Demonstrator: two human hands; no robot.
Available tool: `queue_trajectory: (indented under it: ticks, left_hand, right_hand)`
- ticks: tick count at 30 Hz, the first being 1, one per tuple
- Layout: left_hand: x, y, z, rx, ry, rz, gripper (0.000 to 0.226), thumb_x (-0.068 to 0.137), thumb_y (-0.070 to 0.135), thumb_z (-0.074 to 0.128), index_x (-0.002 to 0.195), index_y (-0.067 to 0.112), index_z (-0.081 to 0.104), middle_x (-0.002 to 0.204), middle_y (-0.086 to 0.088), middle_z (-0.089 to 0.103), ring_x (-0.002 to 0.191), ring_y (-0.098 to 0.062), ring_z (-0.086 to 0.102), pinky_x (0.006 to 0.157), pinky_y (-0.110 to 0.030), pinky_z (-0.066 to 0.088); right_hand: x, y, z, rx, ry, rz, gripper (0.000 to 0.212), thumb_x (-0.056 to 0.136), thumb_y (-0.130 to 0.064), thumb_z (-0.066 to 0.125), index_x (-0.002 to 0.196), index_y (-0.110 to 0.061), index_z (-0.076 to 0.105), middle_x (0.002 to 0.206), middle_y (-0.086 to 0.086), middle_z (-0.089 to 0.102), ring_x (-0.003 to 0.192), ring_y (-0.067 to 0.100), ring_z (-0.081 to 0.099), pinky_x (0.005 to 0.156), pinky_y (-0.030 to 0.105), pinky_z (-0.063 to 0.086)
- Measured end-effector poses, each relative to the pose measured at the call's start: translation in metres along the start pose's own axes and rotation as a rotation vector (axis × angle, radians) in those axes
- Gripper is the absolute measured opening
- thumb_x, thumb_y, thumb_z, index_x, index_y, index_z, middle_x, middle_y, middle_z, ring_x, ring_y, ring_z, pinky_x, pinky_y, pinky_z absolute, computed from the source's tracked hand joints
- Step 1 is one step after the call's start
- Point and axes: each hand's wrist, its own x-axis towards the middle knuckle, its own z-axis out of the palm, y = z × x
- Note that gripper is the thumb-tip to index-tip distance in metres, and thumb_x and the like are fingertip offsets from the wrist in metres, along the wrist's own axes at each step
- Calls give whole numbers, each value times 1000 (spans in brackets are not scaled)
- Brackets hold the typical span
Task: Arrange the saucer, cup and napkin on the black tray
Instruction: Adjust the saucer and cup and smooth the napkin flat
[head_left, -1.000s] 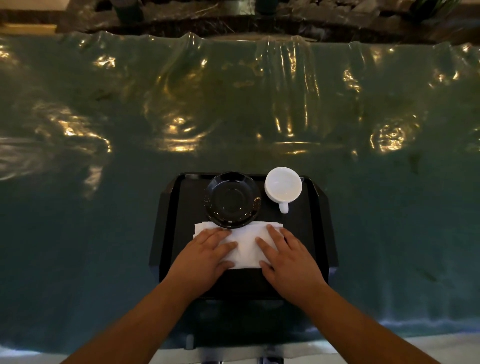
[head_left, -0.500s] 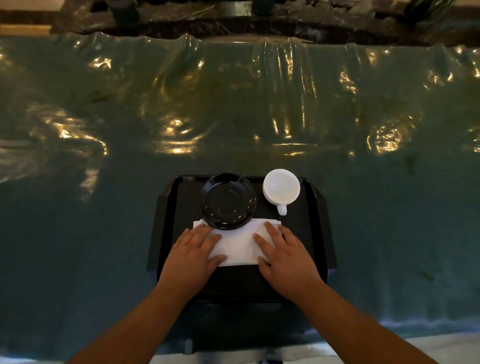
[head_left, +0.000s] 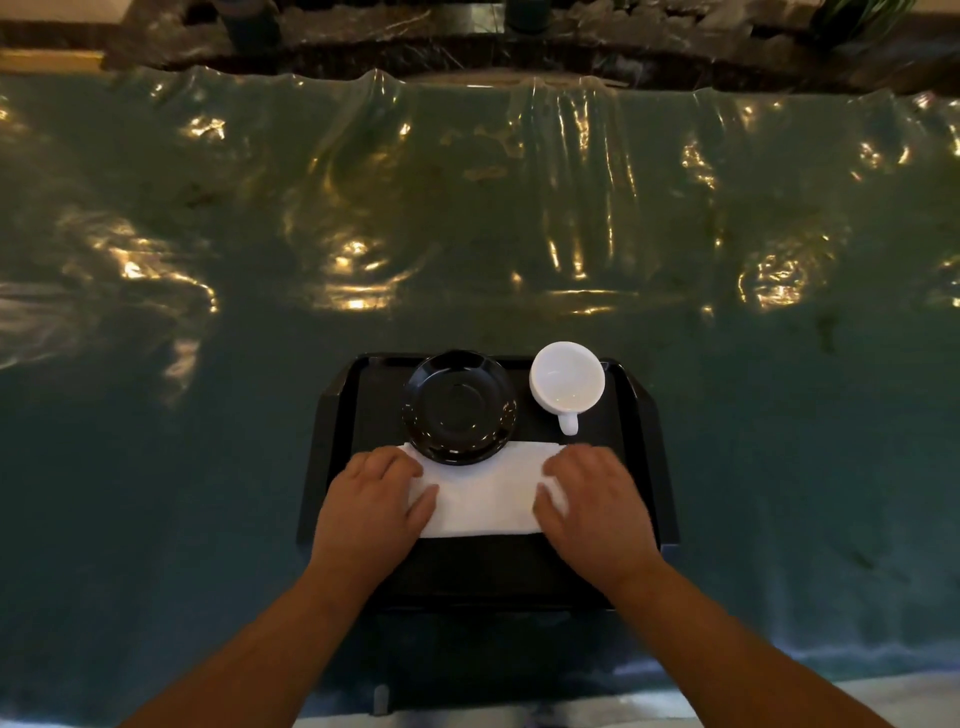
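Items counted: 1 tray, 1 saucer, 1 cup, 1 napkin, 2 hands.

Rectangular black plastic tray sits at the near edge of a table covered w/ a wrinkled, glossy teal-green plastic sheet, approx. centred left-to-right.

Round glossy black saucer lies flat at the tray's far edge, about mid-width. Its near rim overlaps the far edge of the napkin.

White ceramic cup stands upright at the tray's far right corner, just beside the saucer, not touching it. Empty; handle points toward the near edge, its tip close to the napkin.

Folded white rectangular napkin lies flat across the tray's middle, long side parallel to the near edge.

Left hand: palm down on the napkin's left end, fingers curled and close together, thumb laid on the cloth.

Right hand: palm down on the napkin's right end, fingers bent and bunched, thumb on the cloth. Whether either hand pinches the fabric: cannot tell.

Both forearms bare.
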Motion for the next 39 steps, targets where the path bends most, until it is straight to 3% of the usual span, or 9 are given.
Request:
queue_trajectory:
  ticks: [2,4,6,8,14,20,30,35,39]
  left_hand:
    - [14,3,-6,-160,65,-250,20,90,38,70,101,21,66,102,5,58,78,-15,61,64,-30,48]
    - [31,5,-7,-292,64,-480,31,90,39,72,114,24,61,109,10,52,78,-8,56,61,-26,41]
    - [49,6,-6,-385,-8,-604,46,90,41,71,130,25,55,113,11,55,85,-9,58,68,-31,43]
    - [65,5,-7,-480,-85,-674,51,92,37,70,138,25,52,104,15,62,83,-5,59,65,-30,42]
    - [84,-6,-1,-690,-162,-791,42,92,13,68,134,18,63,100,-2,74,85,-22,74,76,-43,65]
    - [87,-9,4,-733,-141,-800,39,92,9,68,129,20,65,100,1,72,82,-21,75,59,-28,60]
    - [80,-4,1,-631,-108,-761,37,95,22,69,131,20,61,87,3,74,75,-14,73,62,-28,55]
    - [34,7,-6,-241,84,-411,35,88,45,69,114,25,58,98,4,60,79,-16,60,66,-34,49]
    - [-5,14,7,6,-28,127,27,89,39,59,98,16,70,98,-4,64,85,-25,58,77,-43,54]
  right_hand:
    - [20,5,-15,203,243,324,12,88,-29,64,96,-24,56,93,-6,54,85,16,52,71,35,47]
    - [48,18,-27,380,336,641,26,89,-35,63,113,-31,55,104,-8,57,89,14,59,68,33,48]
    - [78,30,-33,587,191,847,46,94,-33,61,138,-32,49,118,-4,60,98,20,66,77,42,58]
    - [98,35,-35,774,6,941,47,99,-22,58,145,-28,49,124,3,61,96,27,70,81,47,63]
    - [103,39,-21,814,-57,901,45,99,-6,55,139,-25,56,132,6,58,104,31,67,70,41,66]
    - [101,33,-9,883,-41,907,49,99,-4,55,143,-24,53,134,5,57,109,32,66,74,43,66]
    - [103,31,-13,892,-63,889,49,101,-10,56,148,-25,51,130,6,60,103,27,69,75,42,66]
    - [47,22,-24,259,146,502,31,94,-26,63,125,-24,59,99,-8,62,84,9,60,69,30,48]
    - [-11,15,-10,-23,-50,61,34,90,-23,72,123,-18,66,112,2,62,104,19,55,90,37,53]
